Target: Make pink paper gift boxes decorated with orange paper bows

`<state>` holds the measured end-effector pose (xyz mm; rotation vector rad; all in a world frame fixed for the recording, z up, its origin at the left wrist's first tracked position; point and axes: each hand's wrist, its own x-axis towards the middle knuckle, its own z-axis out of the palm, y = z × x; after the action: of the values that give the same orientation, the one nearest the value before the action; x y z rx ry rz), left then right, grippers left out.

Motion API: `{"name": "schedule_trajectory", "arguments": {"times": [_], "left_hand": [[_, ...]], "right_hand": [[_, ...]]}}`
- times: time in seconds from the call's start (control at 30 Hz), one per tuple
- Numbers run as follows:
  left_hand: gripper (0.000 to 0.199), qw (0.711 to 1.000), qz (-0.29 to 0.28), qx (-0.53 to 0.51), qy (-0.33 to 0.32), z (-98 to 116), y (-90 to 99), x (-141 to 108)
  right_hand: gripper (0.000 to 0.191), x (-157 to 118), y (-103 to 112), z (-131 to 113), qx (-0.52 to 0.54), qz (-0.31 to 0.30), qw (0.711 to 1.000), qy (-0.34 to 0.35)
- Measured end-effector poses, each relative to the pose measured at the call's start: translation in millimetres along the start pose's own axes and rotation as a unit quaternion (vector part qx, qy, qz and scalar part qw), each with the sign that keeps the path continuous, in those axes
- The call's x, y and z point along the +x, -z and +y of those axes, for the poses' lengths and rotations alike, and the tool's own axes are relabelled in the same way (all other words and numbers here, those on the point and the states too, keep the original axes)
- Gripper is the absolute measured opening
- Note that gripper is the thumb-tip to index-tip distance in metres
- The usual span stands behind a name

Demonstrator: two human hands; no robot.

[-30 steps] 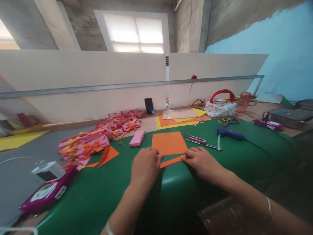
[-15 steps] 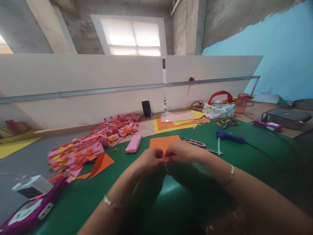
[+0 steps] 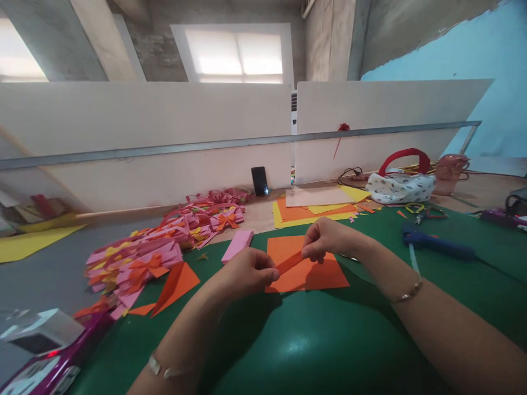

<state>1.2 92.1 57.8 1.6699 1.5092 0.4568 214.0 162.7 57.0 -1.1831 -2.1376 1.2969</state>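
Observation:
Between my two hands a narrow orange paper strip is stretched at a slant. My left hand pinches its lower left end, and my right hand pinches the upper right end. Below the strip an orange paper sheet lies flat on the green mat. A folded pink paper stack lies just beyond my left hand. Further left is a creased orange paper piece, next to a heap of pink, yellow and orange paper bows.
To the right lies a blue glue gun with its cord. At the back are stacked coloured sheets, a phone, a white basket with red handle and a pink bottle. A purple power strip sits front left.
My hands have moved apart, and the orange strip now shows stretched between them. More of the orange sheet is uncovered beneath. The view has turned slightly to the left.

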Motion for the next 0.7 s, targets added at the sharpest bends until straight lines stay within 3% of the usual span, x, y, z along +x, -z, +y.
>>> {"name": "schedule_trajectory", "arguments": {"times": [0.17,0.53,0.7], "left_hand": [[0.029,0.999,0.000,-0.036,-0.006,-8.2,0.6,-0.9],[0.023,0.998,-0.038,-0.045,0.008,-5.4,7.5,-9.1],[0.020,0.995,-0.092,-0.016,-0.041,-10.5,16.3,-13.5]], "right_hand": [[0.010,0.2,4.7,6.0,0.089,0.012,0.996,0.007],[0.023,11.6,14.7,16.3,0.174,0.182,0.967,0.040],[0.027,10.3,16.8,17.2,0.194,0.147,0.968,0.057]]}}
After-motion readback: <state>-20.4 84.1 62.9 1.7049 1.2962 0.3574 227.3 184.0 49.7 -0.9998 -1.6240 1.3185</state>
